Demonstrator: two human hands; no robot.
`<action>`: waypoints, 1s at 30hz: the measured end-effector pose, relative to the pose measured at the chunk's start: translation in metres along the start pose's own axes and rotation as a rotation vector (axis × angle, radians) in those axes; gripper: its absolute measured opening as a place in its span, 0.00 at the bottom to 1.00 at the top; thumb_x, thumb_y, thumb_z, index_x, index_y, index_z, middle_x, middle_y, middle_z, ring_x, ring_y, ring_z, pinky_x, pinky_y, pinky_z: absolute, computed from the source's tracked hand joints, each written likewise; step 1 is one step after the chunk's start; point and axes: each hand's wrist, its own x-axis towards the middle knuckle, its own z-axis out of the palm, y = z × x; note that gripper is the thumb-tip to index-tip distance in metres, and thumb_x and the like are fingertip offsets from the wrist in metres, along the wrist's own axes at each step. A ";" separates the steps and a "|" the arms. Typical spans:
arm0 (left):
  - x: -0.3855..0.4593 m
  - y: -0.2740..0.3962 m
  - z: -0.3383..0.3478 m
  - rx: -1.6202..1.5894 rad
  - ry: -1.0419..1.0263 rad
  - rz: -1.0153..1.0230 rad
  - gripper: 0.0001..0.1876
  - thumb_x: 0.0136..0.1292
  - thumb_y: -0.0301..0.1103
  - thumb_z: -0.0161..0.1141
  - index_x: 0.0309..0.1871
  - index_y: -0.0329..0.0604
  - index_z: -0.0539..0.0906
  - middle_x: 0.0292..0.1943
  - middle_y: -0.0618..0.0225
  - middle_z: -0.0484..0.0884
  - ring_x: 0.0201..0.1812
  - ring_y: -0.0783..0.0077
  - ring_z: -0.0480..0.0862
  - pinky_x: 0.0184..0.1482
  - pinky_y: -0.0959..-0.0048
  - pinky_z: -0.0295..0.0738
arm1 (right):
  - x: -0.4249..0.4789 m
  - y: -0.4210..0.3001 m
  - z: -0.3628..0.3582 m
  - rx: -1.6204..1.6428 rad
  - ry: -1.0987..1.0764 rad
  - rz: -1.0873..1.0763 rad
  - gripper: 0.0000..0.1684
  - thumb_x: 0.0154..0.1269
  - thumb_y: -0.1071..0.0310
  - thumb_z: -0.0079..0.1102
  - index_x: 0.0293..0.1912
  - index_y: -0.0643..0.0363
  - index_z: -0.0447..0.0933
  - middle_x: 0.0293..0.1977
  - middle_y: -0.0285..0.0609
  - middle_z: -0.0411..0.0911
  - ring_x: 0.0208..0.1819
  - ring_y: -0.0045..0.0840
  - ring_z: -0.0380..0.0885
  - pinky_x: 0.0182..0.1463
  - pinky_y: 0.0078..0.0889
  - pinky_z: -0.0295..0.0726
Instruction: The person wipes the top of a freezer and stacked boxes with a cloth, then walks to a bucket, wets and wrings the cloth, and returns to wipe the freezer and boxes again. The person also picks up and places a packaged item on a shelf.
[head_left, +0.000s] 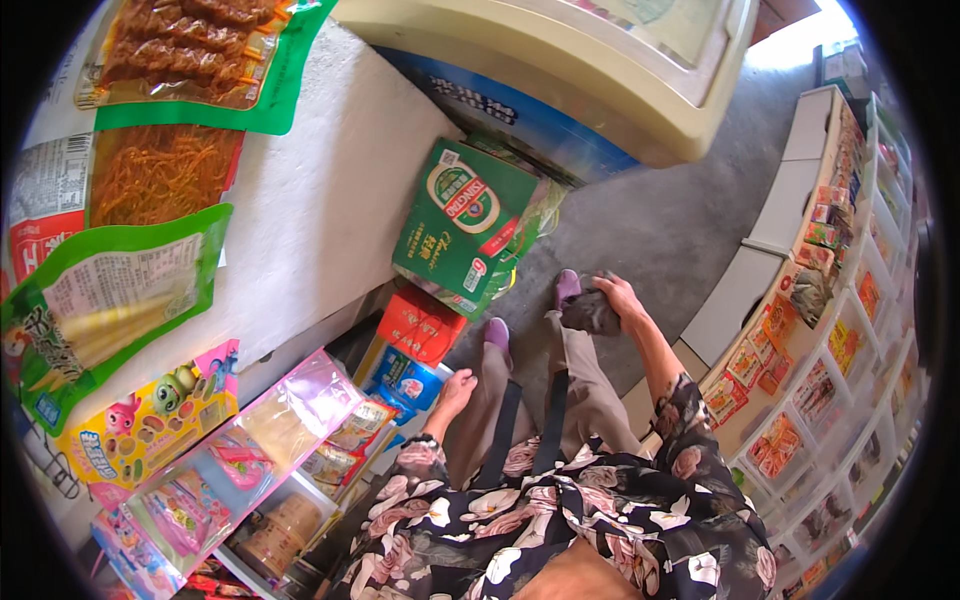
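Observation:
My right hand (619, 297) grips a dark, crumpled cloth (591, 312), which hangs above the concrete floor (630, 217) near my feet. To the left, my left hand (454, 391) is loosely bent beside a blue snack packet (405, 384) on the low shelf. I see nothing held in it, though its palm is turned away. Ahead of it stands a red box (421, 325) with writing. Beyond that is a green Tsingtao beer carton (463, 217) in clear plastic wrap.
A chest freezer (585, 71) stands ahead. On the left, a white counter (322, 172) has food packets (161, 176) at its edge and a pink-edged toy package (247, 450) below. On the right run white cabinets (739, 300) and clear snack bins (776, 446). The aisle between is narrow.

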 end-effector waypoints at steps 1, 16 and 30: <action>-0.009 -0.009 0.005 0.001 -0.007 -0.013 0.24 0.60 0.44 0.56 0.55 0.38 0.74 0.49 0.52 0.79 0.51 0.59 0.78 0.54 0.68 0.70 | 0.000 -0.009 0.008 -0.168 0.024 -0.125 0.39 0.53 0.60 0.57 0.63 0.65 0.59 0.47 0.56 0.74 0.52 0.37 0.73 0.57 0.30 0.69; -0.129 -0.053 0.012 -0.463 0.256 -0.330 0.19 0.61 0.37 0.55 0.54 0.41 0.74 0.41 0.64 0.79 0.39 0.70 0.82 0.34 0.70 0.78 | 0.122 -0.137 0.107 -0.360 -0.088 -0.276 0.20 0.47 0.64 0.58 0.40 0.66 0.77 0.39 0.49 0.78 0.38 0.34 0.78 0.40 0.36 0.75; -0.083 -0.078 -0.026 -0.340 0.111 -0.032 0.16 0.63 0.34 0.51 0.53 0.40 0.74 0.27 0.69 0.78 0.22 0.79 0.75 0.19 0.79 0.68 | 0.069 -0.035 0.066 -1.405 0.190 -1.136 0.04 0.47 0.73 0.53 0.27 0.58 0.75 0.29 0.48 0.78 0.32 0.37 0.79 0.35 0.37 0.79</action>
